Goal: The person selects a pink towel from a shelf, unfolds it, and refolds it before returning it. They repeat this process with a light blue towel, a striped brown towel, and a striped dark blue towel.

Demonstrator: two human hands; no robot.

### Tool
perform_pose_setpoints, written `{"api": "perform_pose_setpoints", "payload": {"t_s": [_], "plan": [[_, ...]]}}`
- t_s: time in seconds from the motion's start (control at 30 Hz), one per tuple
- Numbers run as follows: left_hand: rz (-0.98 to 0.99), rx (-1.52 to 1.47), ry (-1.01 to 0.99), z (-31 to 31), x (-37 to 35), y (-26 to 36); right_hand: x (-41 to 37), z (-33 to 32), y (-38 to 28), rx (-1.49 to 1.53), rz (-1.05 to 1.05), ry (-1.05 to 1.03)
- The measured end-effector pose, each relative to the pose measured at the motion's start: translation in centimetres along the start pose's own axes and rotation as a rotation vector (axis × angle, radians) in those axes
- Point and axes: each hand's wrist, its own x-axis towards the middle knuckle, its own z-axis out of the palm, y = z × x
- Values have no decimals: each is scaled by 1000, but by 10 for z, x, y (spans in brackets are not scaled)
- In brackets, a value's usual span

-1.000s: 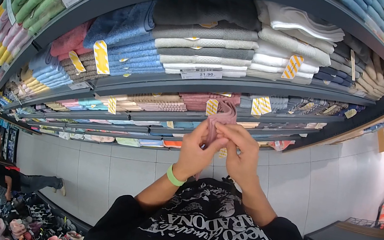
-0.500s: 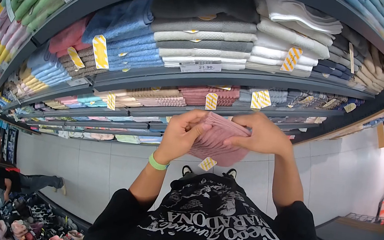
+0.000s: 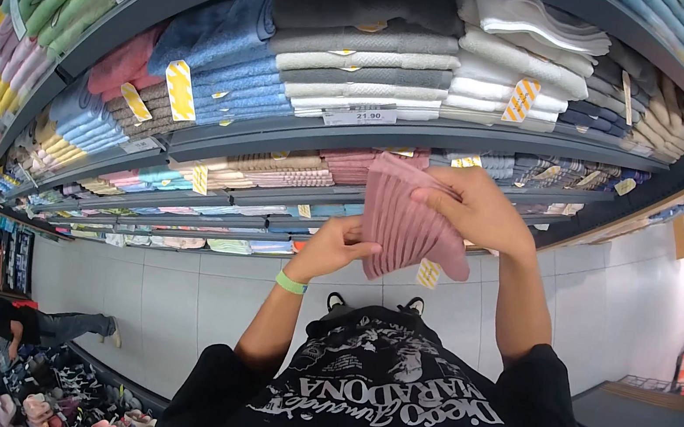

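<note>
Holds a dusty-pink, ribbed cloth towel point(image 3: 411, 224) in the air, between a dark grey shelf edge point(image 3: 301, 193) and a black printed T-shirt point(image 3: 388, 379). Pinches its lower left edge between thumb and fingers of the left hand point(image 3: 330, 247); clamps its upper right part in the right hand point(image 3: 484, 213), thumb in front, other fingers mostly hidden behind. Looks folded, off the shelf and not set down; cannot judge from this view the amount of handling left. Hangs with a rounded corner free at lower right, near a yellow-and-white striped tag point(image 3: 429, 272). Has open room toward the body, over pale grey floor tiles point(image 3: 171, 294), but less at the top, near stacked pink towels point(image 3: 349, 166).
</note>
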Motion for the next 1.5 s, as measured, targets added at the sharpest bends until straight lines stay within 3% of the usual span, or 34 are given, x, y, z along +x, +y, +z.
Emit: {"api": "perform_pose_setpoints", "payload": {"t_s": [0.07,0.13,0.17,0.2,0.27,0.3,0.37,0.6,0.73,0.8,0.93,1.0,1.07,1.17,1.5], "plan": [[82,86,87,-2,-1,-34,-1,-7,-4,-19,-3,38],[-101,-73,208,-12,-13,-71,-3,-11,-7,-200,-103,123],[-269,-287,166,-7,-23,-69,-4,-8,-8,-199,-100,126],[-271,-286,165,-1,-26,-70,-5,0,-10,-240,-189,200],[-495,-997,-209,15,-26,-72,-8,20,-17,-273,-281,268],[-497,-997,-206,27,-23,-71,-10,32,-20,-353,-347,208],[-242,-1166,-168,49,-16,-66,-16,61,-31,-461,-459,110],[-144,-1260,-155,41,15,-43,-40,157,-39,-368,-498,-162],[-84,-1312,-165,43,22,-33,-48,167,-44,-220,-513,-314],[-51,-1341,-170,40,5,-33,-50,159,-47,-116,-439,-495],[15,-1398,-175,29,-12,-28,-48,145,-39,20,-423,-446],[53,-1427,-171,56,-23,-31,-36,126,-30,131,-347,-304],[89,-1456,-168,68,-1,-23,-31,117,-7,63,-181,-185],[106,-1439,-165,64,-9,-31,-17,92,11,-108,-94,-5],[115,-1140,-89,56,-13,-72,5,81,56,-49,26,67]]}}
